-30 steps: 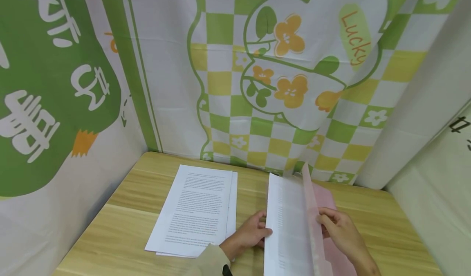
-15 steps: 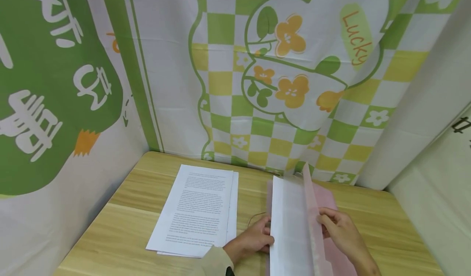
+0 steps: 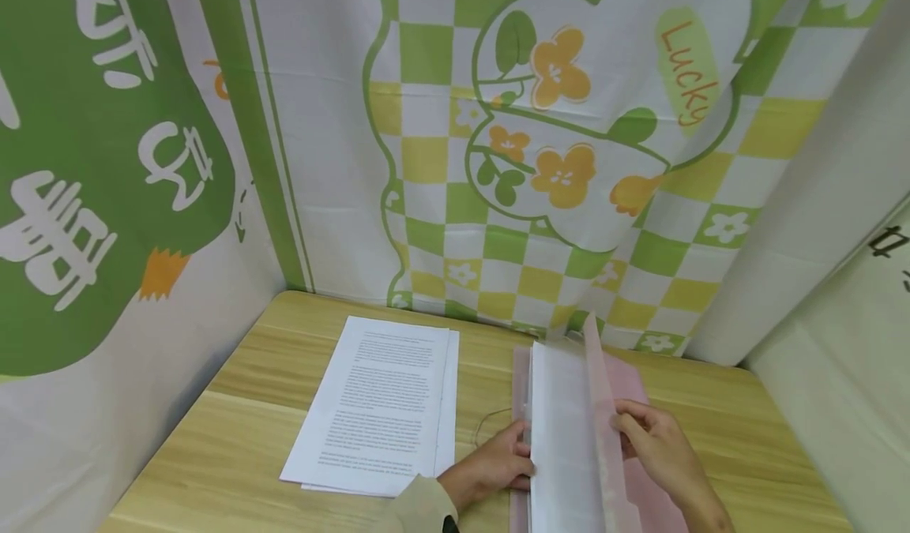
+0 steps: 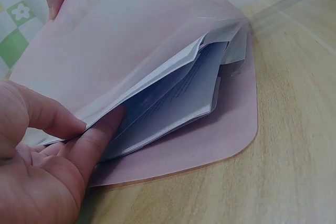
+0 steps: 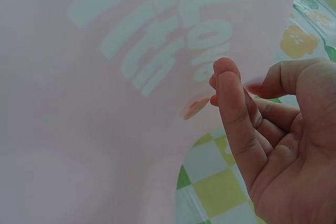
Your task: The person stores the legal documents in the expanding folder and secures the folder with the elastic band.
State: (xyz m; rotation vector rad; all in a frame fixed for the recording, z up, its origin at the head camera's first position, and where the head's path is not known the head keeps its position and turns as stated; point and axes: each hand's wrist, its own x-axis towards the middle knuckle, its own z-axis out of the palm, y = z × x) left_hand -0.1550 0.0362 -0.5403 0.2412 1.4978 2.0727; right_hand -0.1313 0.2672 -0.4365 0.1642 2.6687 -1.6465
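A pink folder (image 3: 610,446) stands part open on the right of the table, printed letters showing on its cover in the right wrist view. White sheets of paper (image 3: 562,438) lie inside, with a clear plastic sleeve (image 4: 236,45) at their corner. My left hand (image 3: 494,463) pinches the left edge of the upper sheets, thumb above and fingers beneath, in the left wrist view. Below that lifted edge more printed paper (image 4: 184,100) shows. My right hand (image 3: 657,450) holds the raised cover by its edge between thumb and fingers.
A stack of printed pages (image 3: 377,407) lies left of the folder on the wooden table (image 3: 235,446). Beside the left hand a thin cord loop (image 3: 486,421) shows. Behind the table hangs a green and white patterned curtain (image 3: 426,201).
My left hand has shifted slightly right with the sheets' edge, uncovering more of the folder's pink left side and the cord loop. The right hand holds the cover as before.
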